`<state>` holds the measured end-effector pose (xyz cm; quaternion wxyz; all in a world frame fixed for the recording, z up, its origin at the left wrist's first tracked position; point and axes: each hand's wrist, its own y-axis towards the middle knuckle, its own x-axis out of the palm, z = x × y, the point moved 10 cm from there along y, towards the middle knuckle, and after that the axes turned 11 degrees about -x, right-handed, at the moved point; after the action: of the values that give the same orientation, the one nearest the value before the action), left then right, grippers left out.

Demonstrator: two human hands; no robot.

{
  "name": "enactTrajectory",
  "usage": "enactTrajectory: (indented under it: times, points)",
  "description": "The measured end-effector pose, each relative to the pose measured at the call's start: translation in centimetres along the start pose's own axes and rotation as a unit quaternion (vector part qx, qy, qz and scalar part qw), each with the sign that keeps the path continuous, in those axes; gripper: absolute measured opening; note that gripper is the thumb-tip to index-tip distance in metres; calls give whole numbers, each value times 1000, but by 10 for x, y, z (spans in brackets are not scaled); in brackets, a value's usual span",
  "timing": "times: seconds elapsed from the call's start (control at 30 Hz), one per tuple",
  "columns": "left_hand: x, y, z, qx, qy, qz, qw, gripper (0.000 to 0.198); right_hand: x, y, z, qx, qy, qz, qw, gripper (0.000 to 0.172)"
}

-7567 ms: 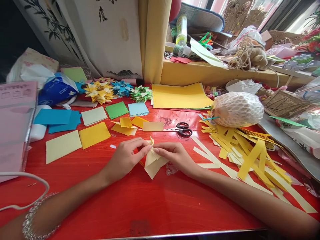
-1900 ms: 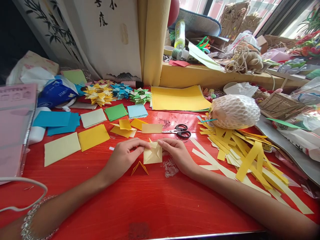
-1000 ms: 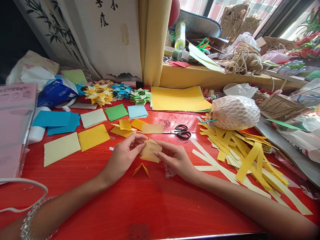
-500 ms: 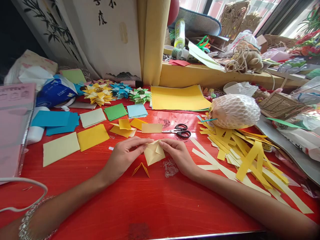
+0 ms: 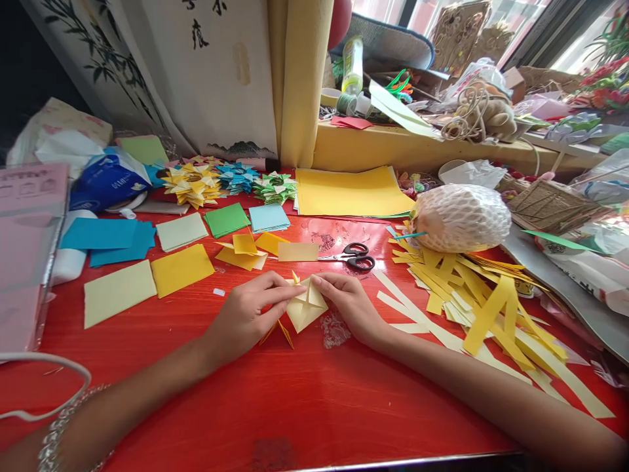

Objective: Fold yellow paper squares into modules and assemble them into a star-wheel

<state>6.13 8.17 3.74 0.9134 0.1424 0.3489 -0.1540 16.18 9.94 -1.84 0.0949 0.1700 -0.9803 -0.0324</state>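
Between my hands is a pale yellow folded paper (image 5: 307,311), creased, its lower corner pointing toward me. My left hand (image 5: 253,305) pinches its left side, and a small flap stands up by those fingertips. The right side is pinched by thumb and fingers of my right hand (image 5: 348,301). Just below, partly behind my left fingers, a folded orange-yellow paper piece (image 5: 282,333) rests on the red table (image 5: 314,406). Beyond the hands lie a pale paper rectangle (image 5: 298,252), black-handled scissors (image 5: 360,256) and several folded yellow papers (image 5: 244,246).
Paper stacks in yellow (image 5: 183,270), green (image 5: 227,219) and blue (image 5: 109,235) spread to the left. Folded-paper rings (image 5: 192,185) stand behind. Yellow paper strips (image 5: 491,321) and a net-wrapped round object (image 5: 462,217) are at the right. A white cable (image 5: 81,367) loops at the left edge.
My left hand has shifted slightly down and now partly covers the orange-yellow piece. The pale paper has turned a little and its left flap is now raised.
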Motion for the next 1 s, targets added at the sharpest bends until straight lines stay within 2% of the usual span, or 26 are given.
enactTrajectory:
  times: [0.2,0.37,0.43,0.5,0.63,0.83,1.0]
  points:
    - [5,-2,5,5,-19,-34,999,30,-2,-2,0,-11,-29,5,1000,22]
    - [12,2,-6,-74,-84,-86,990,21,-5,-2,-4,-39,-77,5,996,22]
    - [12,4,-13,-101,-105,-81,986,20,-5,-1,-5,-39,-72,9,997,22]
    - [8,5,-21,-123,-120,-52,984,19,-4,-1,-7,-37,-49,11,998,22]
    - [-2,4,-36,-176,-171,8,969,18,8,-1,-4,-12,9,-28,999,24]
    - [9,4,-42,-224,-251,-36,941,18,3,0,2,-1,23,-9,1000,22]
    - [15,7,-41,-223,-297,-61,926,19,0,0,2,-14,15,-2,1000,19]
